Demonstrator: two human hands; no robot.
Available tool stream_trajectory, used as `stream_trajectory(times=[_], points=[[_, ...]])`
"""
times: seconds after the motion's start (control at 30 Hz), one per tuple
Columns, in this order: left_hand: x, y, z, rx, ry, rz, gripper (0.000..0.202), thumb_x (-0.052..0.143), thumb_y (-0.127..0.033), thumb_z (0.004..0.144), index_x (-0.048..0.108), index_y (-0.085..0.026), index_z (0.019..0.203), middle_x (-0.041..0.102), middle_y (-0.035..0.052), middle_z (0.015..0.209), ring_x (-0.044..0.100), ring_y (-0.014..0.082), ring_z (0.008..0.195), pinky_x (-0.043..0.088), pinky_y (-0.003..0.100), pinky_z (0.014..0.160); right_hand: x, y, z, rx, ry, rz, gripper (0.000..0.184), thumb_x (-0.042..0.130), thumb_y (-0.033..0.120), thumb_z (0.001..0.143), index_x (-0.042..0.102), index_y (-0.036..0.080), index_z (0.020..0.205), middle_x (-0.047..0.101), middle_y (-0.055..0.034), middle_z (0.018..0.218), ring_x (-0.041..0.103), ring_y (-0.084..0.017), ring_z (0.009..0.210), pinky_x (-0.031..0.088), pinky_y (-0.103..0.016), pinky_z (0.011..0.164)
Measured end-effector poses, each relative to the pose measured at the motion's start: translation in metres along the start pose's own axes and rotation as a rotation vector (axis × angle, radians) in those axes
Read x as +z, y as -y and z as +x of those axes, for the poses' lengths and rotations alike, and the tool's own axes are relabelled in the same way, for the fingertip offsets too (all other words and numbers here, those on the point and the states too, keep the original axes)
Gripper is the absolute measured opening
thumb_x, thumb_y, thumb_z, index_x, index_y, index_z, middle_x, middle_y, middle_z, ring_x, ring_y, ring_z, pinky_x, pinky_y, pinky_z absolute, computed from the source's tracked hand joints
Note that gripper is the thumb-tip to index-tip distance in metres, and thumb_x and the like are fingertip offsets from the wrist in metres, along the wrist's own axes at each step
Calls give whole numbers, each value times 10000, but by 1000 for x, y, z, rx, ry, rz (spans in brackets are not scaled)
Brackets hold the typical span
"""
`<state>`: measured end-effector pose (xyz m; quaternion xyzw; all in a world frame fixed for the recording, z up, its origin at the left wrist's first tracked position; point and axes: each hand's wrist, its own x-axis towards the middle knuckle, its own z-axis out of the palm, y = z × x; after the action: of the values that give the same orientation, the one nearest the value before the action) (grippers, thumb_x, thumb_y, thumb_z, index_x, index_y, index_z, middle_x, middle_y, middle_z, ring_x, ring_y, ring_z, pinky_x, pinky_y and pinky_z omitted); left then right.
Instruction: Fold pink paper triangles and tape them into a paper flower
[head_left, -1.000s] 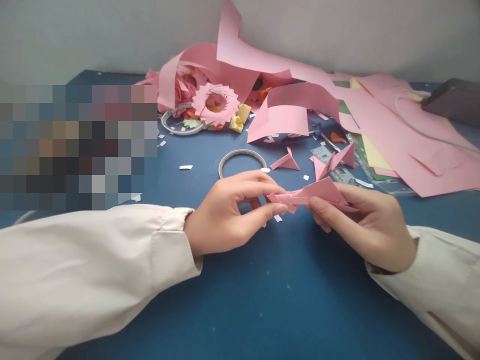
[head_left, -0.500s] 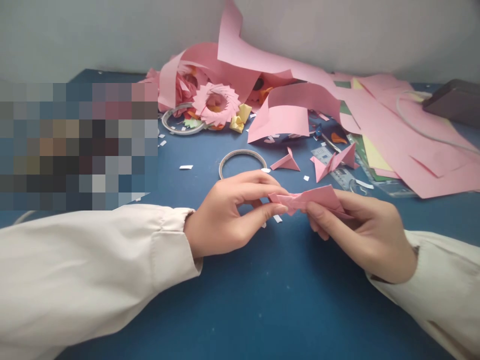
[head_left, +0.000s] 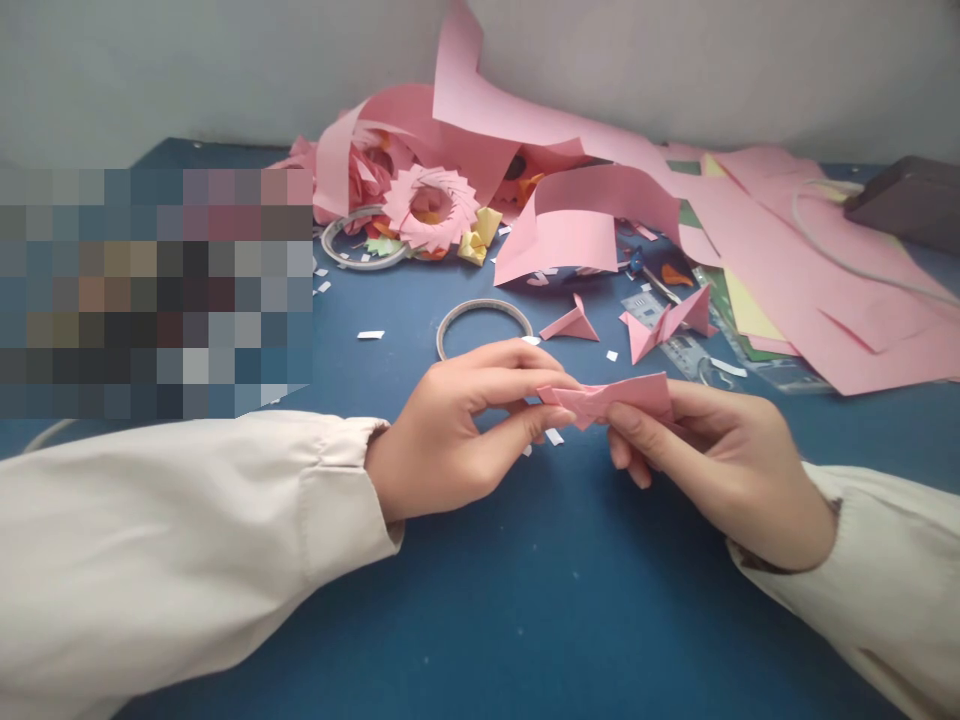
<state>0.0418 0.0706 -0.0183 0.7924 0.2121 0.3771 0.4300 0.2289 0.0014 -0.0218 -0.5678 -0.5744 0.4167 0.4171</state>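
Note:
A small folded pink paper piece (head_left: pixel 611 398) is held just above the blue table (head_left: pixel 525 580) between both hands. My left hand (head_left: pixel 461 430) pinches its left tip between thumb and fingers. My right hand (head_left: pixel 712 460) grips its right part, thumb on the near side and fingers behind and under it. Both arms wear cream sleeves.
Behind the hands lie a tape ring (head_left: pixel 484 325), folded pink pieces (head_left: pixel 571 322) (head_left: pixel 671 318) and white scraps. Further back are a pink paper rosette (head_left: pixel 431 205), a second ring (head_left: pixel 360 240), large cut pink sheets (head_left: pixel 750 240), a clear ruler (head_left: pixel 675 345) and a dark box (head_left: pixel 911 200) at right.
The folded piece has been pressed flatter and narrower, its raised right flap folded down. My right hand turned and slid slightly lower; my left hand barely moved.

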Motion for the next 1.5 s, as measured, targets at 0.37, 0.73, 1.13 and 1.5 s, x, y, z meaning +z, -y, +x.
stream_trajectory(times=[0.37,0.73,1.13,1.5], points=[[2,-1,-2,-49,-50,-66,125,575,-55,809,676,-128,809,621,29,867,589,52,562,536,144,520,-2,1,2,59,118,68,192,566,340,852,679,188,878,629,12,606,542,-81,434,446,-203,431],[4,0,0,-96,-85,-119,121,595,-72,799,695,-139,814,627,28,864,595,66,600,554,151,530,-2,-1,3,17,59,125,154,575,332,851,654,208,802,617,25,578,515,-81,404,427,-206,406],[2,0,1,-93,-50,-106,113,602,-70,791,702,-117,815,619,37,863,572,56,580,553,149,516,-4,-3,5,54,109,199,157,560,339,864,624,209,802,635,30,608,531,-75,422,403,-198,419],[2,0,0,-96,8,-75,155,559,-91,820,704,-135,787,616,37,836,591,83,629,557,157,498,-2,-2,1,-160,-44,-192,175,537,293,860,659,197,779,560,38,516,415,-70,393,349,-211,377]])
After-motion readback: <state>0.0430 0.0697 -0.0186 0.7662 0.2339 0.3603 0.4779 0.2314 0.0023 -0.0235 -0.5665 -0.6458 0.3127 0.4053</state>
